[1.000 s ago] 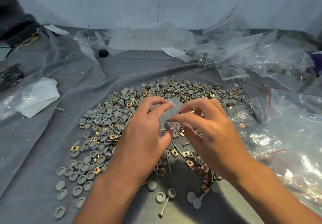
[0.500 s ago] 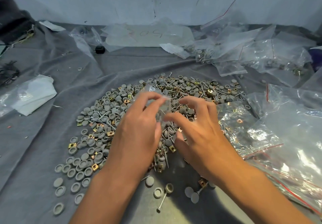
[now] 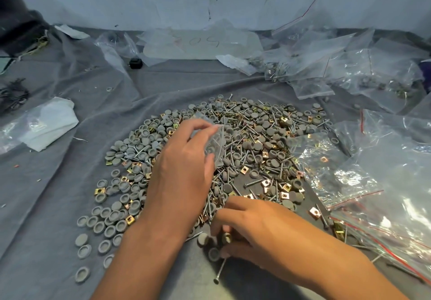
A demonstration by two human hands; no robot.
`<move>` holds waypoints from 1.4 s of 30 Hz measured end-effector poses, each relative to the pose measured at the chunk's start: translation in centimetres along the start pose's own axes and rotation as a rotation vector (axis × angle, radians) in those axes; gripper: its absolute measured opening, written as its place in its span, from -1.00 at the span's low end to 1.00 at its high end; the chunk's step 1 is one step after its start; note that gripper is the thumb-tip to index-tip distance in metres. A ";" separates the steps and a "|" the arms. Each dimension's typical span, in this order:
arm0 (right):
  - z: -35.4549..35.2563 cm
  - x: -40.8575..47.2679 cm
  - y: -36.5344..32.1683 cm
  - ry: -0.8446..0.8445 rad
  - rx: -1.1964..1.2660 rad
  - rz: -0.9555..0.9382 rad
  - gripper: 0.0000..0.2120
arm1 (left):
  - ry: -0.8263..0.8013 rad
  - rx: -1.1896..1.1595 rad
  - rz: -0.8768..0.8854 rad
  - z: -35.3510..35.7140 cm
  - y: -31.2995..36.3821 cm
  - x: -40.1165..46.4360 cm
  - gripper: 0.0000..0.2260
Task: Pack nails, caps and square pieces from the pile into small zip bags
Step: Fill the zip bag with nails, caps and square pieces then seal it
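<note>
A wide pile [image 3: 251, 136] of grey round caps, steel nails and brass square pieces covers the grey cloth [image 3: 70, 183]. Over the pile's middle, my left hand [image 3: 184, 166] pinches a small clear zip bag [image 3: 213, 141] between thumb and fingers. My right hand [image 3: 251, 227] is low at the pile's near edge, fingers curled down onto a grey cap [image 3: 226, 238]. Beside its fingertips lie another cap [image 3: 203, 239] and a loose nail [image 3: 220, 273].
Clear zip bags with red strips [image 3: 373, 194] lie heaped on the right. More bags [image 3: 326, 61], some filled, lie along the back by the wall. A white folded bag [image 3: 49, 122] sits at left, a small black object [image 3: 135, 63] at the back.
My right hand left the bag's mouth and dropped toward me to the pile's near edge. My left hand kept hold of the small bag over the pile.
</note>
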State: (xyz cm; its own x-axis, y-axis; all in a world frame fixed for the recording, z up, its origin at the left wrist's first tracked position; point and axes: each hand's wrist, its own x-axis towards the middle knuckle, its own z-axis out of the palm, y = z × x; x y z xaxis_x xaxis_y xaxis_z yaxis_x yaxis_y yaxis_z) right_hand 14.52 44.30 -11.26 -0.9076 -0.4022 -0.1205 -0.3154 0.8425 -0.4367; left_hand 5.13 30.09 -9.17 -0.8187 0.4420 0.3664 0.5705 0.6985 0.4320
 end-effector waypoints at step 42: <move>-2.3 1.9 1.4 1.001 0.080 0.028 -0.86 | -0.074 -0.104 0.030 0.4 -0.4 0.0 -0.41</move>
State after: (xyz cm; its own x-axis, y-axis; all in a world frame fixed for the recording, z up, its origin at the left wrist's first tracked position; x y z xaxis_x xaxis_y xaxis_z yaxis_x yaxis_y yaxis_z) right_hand 11.72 45.55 -10.06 -0.7410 0.1346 0.6579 -0.3044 0.8059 -0.5078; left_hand 4.86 30.11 -9.67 -0.8017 0.5044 0.3205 0.5951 0.6243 0.5060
